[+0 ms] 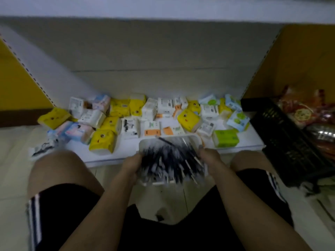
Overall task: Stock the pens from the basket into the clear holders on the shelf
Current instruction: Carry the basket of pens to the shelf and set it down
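**Item:** white basket [190, 137], heaped with dark pens [168, 160], held low over the front edge of the shelf [126, 148].

**Hold:** the left hand [131, 165] grips its left side and the right hand [210, 158] grips its right side.

**Handling (judged):** the pens are probably light, stiff and smooth, and the loose load is likely to roll or spill. Lift pens by the barrel in small bunches.

**Unclear:** blur hides pen detail and fingertips. No clear holders are in view. Tissue packs [188, 119] crowd the shelf.

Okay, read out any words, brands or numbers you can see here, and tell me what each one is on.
Nothing can be read; the frame is blurred.
On the tissue packs: printed labels and barcode-like patches, too blurred.
On the red packages: a round yellow emblem, unreadable.
On the white basket of pens: no text visible.
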Tool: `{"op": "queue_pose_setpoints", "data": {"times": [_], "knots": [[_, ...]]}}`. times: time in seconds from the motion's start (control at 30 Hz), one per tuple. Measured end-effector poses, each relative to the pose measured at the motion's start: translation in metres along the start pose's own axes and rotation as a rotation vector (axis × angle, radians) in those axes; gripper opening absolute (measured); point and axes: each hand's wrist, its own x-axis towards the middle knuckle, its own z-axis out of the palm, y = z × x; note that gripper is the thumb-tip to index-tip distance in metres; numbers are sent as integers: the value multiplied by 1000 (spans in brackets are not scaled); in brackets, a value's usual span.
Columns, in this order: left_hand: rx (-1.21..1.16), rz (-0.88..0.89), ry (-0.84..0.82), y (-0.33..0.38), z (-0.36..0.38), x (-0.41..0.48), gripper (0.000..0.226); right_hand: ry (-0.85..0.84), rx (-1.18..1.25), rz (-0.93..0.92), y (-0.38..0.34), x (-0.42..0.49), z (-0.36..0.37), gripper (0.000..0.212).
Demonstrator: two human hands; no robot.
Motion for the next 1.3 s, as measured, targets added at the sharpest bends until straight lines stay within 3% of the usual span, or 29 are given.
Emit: {"op": "queue_pose_setpoints", "data": {"times": [0.23,0.43,0.6,0.77,0.87,1.0,1.13,1.3], "knots": [[64,126,38,-2,-30,-31,38,-59,263,33,10,-45,1,28],[29,132,100,-7,-34,-44,42,-20,333,-14,23,-58,2,37],[100,145,91,-14,-25,-28,23,-6,345,-6,23,-62,2,30],[148,114,114,-23,-19,-5,39,-54,281,45,16,-48,11,23],[213,86,90,-30,-16,12,39,-84,209,138,25,-23,27,34],[386,4,37,-38,-17,31,44,-225,49,243,30,0,40,21],[450,-142,-69,-41,-7,58,52,-294,-82,265,30,32,52,36],[397,-298,-96,-60,2,91,38,-394,-266,299,39,72,67,13]]}}
